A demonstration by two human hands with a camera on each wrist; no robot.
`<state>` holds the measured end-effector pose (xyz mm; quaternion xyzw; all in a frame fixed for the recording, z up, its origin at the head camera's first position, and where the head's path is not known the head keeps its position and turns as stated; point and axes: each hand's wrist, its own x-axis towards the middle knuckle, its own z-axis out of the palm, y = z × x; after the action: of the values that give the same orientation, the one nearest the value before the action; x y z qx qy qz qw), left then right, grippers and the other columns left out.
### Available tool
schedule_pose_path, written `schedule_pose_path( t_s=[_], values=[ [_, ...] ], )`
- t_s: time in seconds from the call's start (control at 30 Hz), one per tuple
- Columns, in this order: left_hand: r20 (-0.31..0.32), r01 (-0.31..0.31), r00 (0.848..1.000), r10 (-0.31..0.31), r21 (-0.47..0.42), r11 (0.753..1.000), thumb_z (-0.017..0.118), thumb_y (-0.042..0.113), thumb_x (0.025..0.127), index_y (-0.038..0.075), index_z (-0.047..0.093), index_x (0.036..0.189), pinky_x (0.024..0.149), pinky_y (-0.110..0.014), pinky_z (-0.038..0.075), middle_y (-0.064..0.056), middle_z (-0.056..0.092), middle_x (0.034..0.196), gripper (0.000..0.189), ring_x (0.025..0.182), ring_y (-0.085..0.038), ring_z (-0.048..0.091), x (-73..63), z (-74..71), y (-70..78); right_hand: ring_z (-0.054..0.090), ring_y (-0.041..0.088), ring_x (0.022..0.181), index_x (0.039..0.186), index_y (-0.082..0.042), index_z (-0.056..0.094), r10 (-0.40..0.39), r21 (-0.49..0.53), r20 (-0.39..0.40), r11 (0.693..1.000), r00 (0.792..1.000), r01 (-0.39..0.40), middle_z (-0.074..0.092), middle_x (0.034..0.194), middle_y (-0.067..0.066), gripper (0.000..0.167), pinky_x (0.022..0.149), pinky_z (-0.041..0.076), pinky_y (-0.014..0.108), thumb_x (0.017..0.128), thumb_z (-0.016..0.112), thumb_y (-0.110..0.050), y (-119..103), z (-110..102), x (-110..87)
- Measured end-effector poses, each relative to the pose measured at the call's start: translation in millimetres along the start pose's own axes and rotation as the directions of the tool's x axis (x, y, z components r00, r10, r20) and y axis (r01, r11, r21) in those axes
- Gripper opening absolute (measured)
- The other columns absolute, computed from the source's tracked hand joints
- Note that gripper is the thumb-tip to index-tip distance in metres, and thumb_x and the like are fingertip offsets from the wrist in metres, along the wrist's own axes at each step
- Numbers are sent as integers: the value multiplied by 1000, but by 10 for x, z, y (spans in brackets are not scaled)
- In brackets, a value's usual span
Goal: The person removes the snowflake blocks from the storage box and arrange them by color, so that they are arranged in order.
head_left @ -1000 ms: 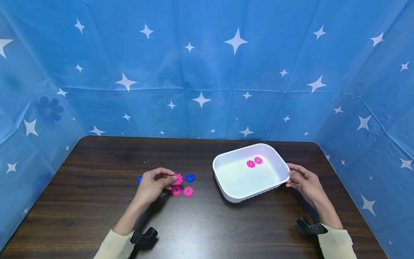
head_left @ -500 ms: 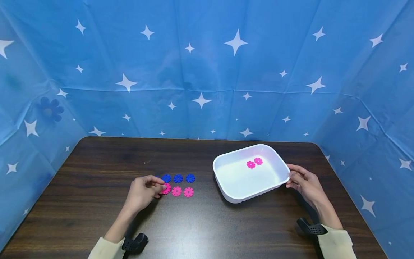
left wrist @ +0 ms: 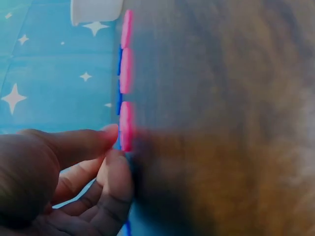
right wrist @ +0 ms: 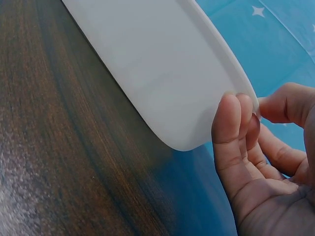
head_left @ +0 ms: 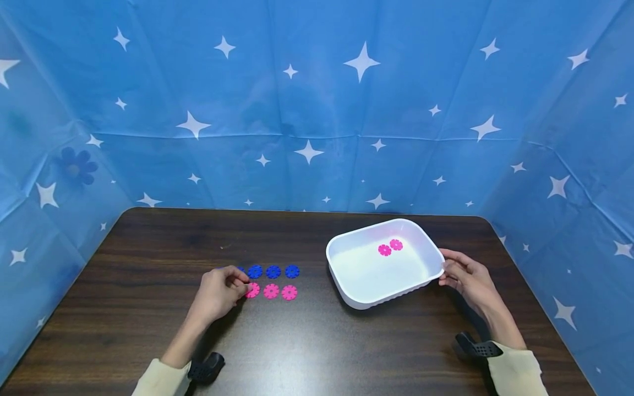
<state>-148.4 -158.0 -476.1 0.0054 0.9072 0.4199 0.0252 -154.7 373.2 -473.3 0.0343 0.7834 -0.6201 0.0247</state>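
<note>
My left hand [head_left: 220,291] pinches the left edge of a pink snowflake building disc [head_left: 254,290], thumb and fingertips right at its rim in the left wrist view. This disc lies at the left end of a pink row, beside two more pink discs [head_left: 271,291]. Behind them runs a row of blue snowflake discs [head_left: 273,271], its left end partly hidden by my left hand. On the right, my right hand [head_left: 468,278] grips the corner rim of a white plastic tray [head_left: 354,275], thumb on one side and fingers against the outer wall. Two pink discs [head_left: 390,247] lie in the tray.
A dark wood-grain table [head_left: 317,352] carries everything. Blue cloth [head_left: 317,99] with white stars stands behind it and along both sides. Each wrist wears a black strap, below pale yellow sleeves [head_left: 515,371].
My left hand has moved left and toward me with a pink disc, which now lies in line with the other two. More blue discs have come into view. The right hand and tray stay put.
</note>
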Motion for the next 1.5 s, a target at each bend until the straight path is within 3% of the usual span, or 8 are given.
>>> schedule_pose_path(
  t_s=[0.3,0.53,0.67,0.9,1.23,1.5],
  values=[
    [-14,-114,993,115,18,993,75,16,94,5,71,100,53,-27,48,-6,70,84,13,63,-14,61,64,-36,189,69,11,84,148,3,45,-5,16,3,1000,1000,5,68,107,-6,55,79,61,23,103,63,-22,-17,-10,5],
    [-4,-188,982,188,-14,982,75,23,94,6,71,109,66,-29,51,-4,71,92,22,81,-17,66,130,38,353,69,11,85,148,4,45,-5,18,8,1000,1000,5,69,107,-5,54,79,61,23,103,63,-21,-1,3,9],
    [6,-239,971,240,-30,970,76,27,94,10,70,111,74,-33,53,-2,70,94,25,85,-17,66,183,78,504,69,12,86,148,4,45,-6,16,8,1000,1000,6,68,109,-5,54,79,61,23,103,63,-21,-1,4,4],
    [7,-349,937,350,-58,935,80,26,91,11,70,114,80,-35,58,-5,71,98,29,86,-15,68,305,157,809,69,13,87,148,3,45,-11,-7,3,1000,1000,11,68,109,-6,52,80,61,23,104,61,-19,3,7,3],
    [53,-412,906,420,-110,904,80,28,90,12,67,123,88,-43,58,-5,69,110,39,99,-22,67,536,314,1197,68,10,86,148,3,46,-14,-7,6,1000,1000,14,68,107,-7,52,80,61,24,104,61,-20,20,-4,9],
    [104,-381,913,396,-135,915,80,30,90,12,66,126,88,-37,58,-5,69,110,43,100,-19,67,677,485,1494,68,12,87,147,2,46,-3,6,6,1000,1000,3,69,107,-5,51,81,61,24,104,62,-19,15,-7,15]
  ],
)
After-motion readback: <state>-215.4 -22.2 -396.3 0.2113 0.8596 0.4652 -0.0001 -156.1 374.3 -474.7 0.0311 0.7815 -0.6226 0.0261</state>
